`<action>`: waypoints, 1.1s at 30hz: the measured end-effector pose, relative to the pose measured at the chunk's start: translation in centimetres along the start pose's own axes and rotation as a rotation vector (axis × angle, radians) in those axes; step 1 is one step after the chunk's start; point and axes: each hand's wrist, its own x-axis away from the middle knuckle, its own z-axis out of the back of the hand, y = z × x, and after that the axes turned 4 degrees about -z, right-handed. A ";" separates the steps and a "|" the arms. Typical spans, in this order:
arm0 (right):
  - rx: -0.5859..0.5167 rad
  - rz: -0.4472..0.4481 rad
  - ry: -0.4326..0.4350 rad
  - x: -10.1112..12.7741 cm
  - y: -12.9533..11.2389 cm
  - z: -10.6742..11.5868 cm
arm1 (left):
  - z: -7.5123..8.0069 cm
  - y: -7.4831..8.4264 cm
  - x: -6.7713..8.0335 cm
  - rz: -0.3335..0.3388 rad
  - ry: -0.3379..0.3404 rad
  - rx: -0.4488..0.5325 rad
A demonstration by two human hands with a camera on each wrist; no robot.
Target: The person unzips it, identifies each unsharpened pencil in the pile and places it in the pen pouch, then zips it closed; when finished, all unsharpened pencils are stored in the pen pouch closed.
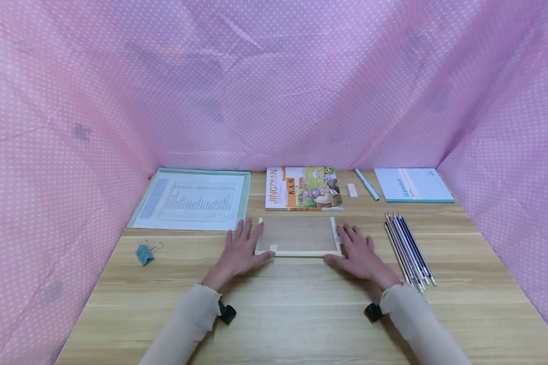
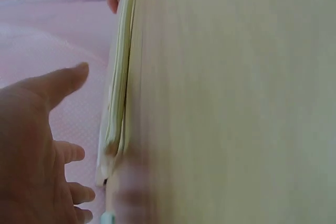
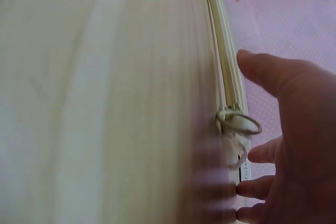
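Translucent mesh zip pouch [image 1: 297, 235] flat on wooden table [image 1: 301, 314], in front of book [image 1: 303, 188]. Head view: left hand [image 1: 239, 253] and right hand [image 1: 358, 253] flat, fingers straight, touching its ends. Left wrist view: fingers [image 2: 58, 85] spread beside pouch edge [image 2: 118, 103]. Right wrist view: zipper ring [image 3: 239, 121] by thumb [image 3: 262, 69].

Left hand [image 1: 238, 252] and right hand [image 1: 358, 252] lie flat — fingers straight — touching either end of a mesh pouch [image 1: 297, 236].

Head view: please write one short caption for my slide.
Left hand and right hand rest flat at each end of a zippered mesh pouch.
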 end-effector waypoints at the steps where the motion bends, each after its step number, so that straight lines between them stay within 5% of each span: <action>1: 0.001 0.000 0.003 0.0 0.0 0.0 | -0.1 0.0 0.0 -0.003 -0.004 0.000; 12: -0.045 -0.007 0.032 -0.1 -0.4 -0.6 | -1.6 0.0 -0.2 -0.027 -0.005 0.009; 33: -0.179 0.019 0.159 -0.5 -1.4 -1.1 | -1.7 0.3 -0.4 -0.021 0.000 -0.006</action>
